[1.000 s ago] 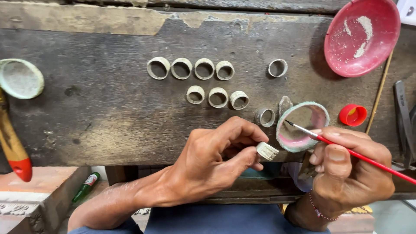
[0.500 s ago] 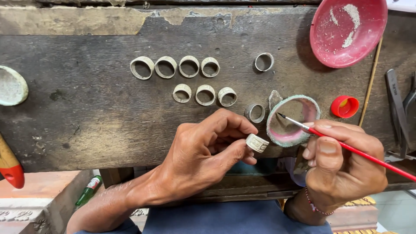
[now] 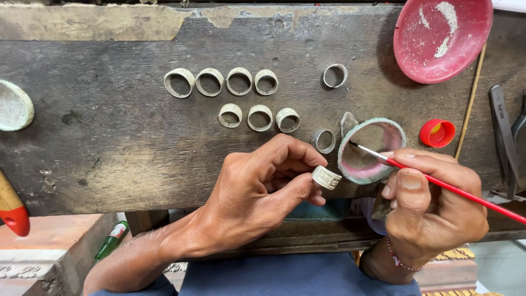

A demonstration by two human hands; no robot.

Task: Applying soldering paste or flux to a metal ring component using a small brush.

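My left hand pinches a pale patterned ring between thumb and fingers at the bench's front edge. My right hand grips a thin red-handled brush; its dark tip reaches into a small round dish with a greenish rim and pink inside. The ring sits just left of that dish. Several similar pale rings lie in two rows on the dark wooden bench above my left hand. Two greyer rings lie apart, one beside the dish and one further back.
A red bowl with white powder rests at the back right. A red bottle cap, a thin stick and dark pliers lie at the right. A pale dish and a red-tipped wooden handle are at the left.
My left hand has turned the ring slightly between its fingers. The brush tip stays in the dish. The view has shifted a little, so the bench things sit further left.
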